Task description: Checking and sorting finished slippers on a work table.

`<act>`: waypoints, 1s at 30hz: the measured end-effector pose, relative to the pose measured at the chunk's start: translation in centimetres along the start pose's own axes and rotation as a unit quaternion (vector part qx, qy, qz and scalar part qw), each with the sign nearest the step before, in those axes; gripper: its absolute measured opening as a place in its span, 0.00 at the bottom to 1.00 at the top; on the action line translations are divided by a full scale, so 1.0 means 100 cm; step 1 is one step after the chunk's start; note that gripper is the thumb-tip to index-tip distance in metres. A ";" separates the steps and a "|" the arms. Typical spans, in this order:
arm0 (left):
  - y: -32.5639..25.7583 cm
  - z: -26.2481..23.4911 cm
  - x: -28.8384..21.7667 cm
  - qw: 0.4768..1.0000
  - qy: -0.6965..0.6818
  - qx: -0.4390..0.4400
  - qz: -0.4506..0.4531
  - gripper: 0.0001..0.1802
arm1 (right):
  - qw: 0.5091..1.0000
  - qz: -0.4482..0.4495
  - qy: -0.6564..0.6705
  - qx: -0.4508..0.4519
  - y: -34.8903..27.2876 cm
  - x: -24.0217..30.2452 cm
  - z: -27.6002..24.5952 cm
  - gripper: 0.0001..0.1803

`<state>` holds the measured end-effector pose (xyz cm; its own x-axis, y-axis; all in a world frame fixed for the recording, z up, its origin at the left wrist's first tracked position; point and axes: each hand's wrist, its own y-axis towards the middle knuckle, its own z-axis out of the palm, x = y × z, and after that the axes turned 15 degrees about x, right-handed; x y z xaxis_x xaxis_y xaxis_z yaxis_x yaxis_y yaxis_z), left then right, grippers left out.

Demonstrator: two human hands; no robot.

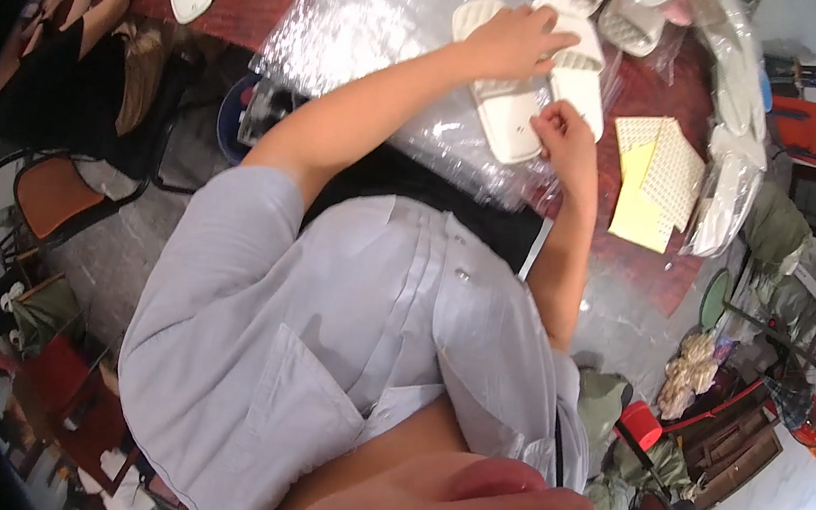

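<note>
On the table, we find glossy, crinkled plastic sheeting, smooth-soled matt slippers with ridged straps, and paper sheets.

We are seeing a cream slide slipper lying sole down on clear plastic sheeting near the near edge of the worktop, its heel pointing toward that edge and bearing a small dark mark. We are also viewing a matching slide slipper lying just to its right, its heel sitting slightly farther in, its broad quilted strap arching across the front.
</note>
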<state>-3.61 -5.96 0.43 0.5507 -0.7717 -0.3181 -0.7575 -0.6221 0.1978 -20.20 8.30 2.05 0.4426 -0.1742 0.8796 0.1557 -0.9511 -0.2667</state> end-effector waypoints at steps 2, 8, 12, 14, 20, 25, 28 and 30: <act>0.000 0.000 -0.001 1.000 -0.001 0.000 -0.002 0.30 | 0.999 -0.009 0.032 -0.002 -0.004 0.002 -0.002 0.06; -0.002 -0.006 -0.005 0.999 -0.046 -0.002 0.002 0.32 | 0.979 -0.169 0.041 -0.107 -0.006 0.066 -0.063 0.53; -0.006 -0.015 -0.008 0.999 -0.039 0.021 0.002 0.30 | 0.888 -0.320 -0.078 -0.320 -0.008 0.168 -0.175 0.56; -0.006 -0.018 -0.009 0.999 -0.046 0.016 0.008 0.30 | 0.823 -0.398 -0.143 -0.378 -0.010 0.224 -0.224 0.56; -0.007 -0.018 -0.010 0.997 -0.074 0.032 0.000 0.30 | 0.822 -0.387 -0.178 -0.379 0.015 0.277 -0.251 0.57; -0.008 -0.026 -0.018 0.996 0.013 0.057 -0.071 0.37 | 0.893 -0.298 -0.149 -0.303 0.040 0.179 -0.157 0.53; -0.010 -0.036 -0.027 0.991 0.009 0.064 -0.121 0.42 | 0.925 -0.254 -0.052 -0.276 0.032 0.112 -0.066 0.52; -0.005 -0.037 -0.032 0.989 -0.008 0.064 -0.134 0.44 | 0.920 -0.225 -0.057 -0.316 0.023 0.075 -0.016 0.50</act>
<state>-3.71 -3.68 4.78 0.7322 -0.5787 -0.3590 -0.6241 -0.7813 -0.0134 -17.92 4.44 8.66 0.5544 0.2674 0.7881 -0.1833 -0.8845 0.4290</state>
